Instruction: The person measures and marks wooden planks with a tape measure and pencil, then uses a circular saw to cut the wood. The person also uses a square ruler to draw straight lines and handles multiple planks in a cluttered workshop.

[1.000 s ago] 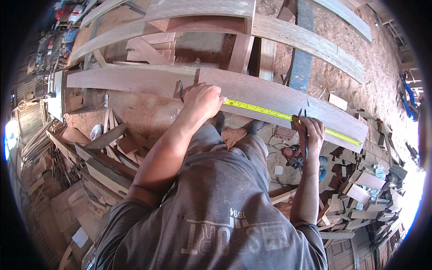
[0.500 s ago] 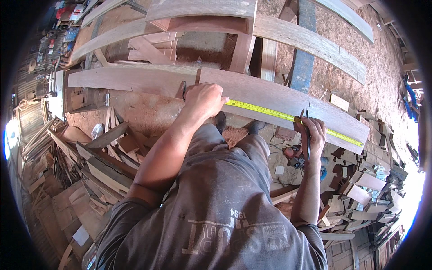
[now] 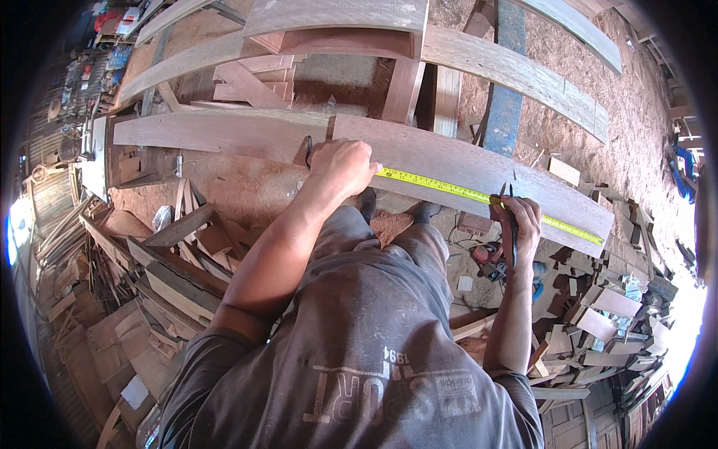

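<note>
A long pale-brown wooden board (image 3: 441,153) lies across in front of me, with a yellow tape measure (image 3: 437,184) stretched along its near edge almost to the right end. My left hand (image 3: 342,162) is closed around the tape measure at the blade's left end; the fingers hide the case, and a dark strap loop (image 3: 308,152) sticks out beside them. Over the blade, nearer the board's right end, my right hand (image 3: 523,217) is closed on a slim dark pencil-like tool (image 3: 513,243). Its upper tip points at the board, and the thumb side is near the tape.
Another board (image 3: 217,133) continues to the left. Beyond are a box-like wooden piece (image 3: 336,26), a further plank (image 3: 516,66) and a blue beam (image 3: 502,112). Offcuts (image 3: 172,262) pile up at left, more wood scraps (image 3: 606,314) at right. A power tool with cords (image 3: 490,258) lies on the ground.
Almost nothing differs. My left hand has shifted very slightly to the right; the right hand, the tape and the board stay in place.
</note>
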A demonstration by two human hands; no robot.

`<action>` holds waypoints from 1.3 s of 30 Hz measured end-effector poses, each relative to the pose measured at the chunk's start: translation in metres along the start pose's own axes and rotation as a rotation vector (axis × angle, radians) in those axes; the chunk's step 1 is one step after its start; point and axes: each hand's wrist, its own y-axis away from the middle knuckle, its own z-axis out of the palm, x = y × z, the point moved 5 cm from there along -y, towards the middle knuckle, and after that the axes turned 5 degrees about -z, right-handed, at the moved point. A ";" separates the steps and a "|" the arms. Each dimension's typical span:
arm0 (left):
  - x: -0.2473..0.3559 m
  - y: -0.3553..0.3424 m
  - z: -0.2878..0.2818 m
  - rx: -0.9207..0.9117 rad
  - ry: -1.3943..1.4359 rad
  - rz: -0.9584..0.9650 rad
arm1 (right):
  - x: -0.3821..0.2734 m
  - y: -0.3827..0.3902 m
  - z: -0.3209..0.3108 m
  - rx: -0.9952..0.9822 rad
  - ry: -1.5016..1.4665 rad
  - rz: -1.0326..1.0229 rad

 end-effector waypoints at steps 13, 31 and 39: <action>0.001 0.004 -0.002 0.047 0.000 -0.009 | -0.005 -0.005 -0.001 -0.032 0.013 0.006; -0.002 0.003 0.003 0.031 0.019 -0.040 | -0.060 -0.066 0.107 -0.308 -0.528 0.306; -0.001 0.005 -0.001 0.074 0.052 -0.012 | -0.060 -0.067 0.104 -0.319 -0.479 0.312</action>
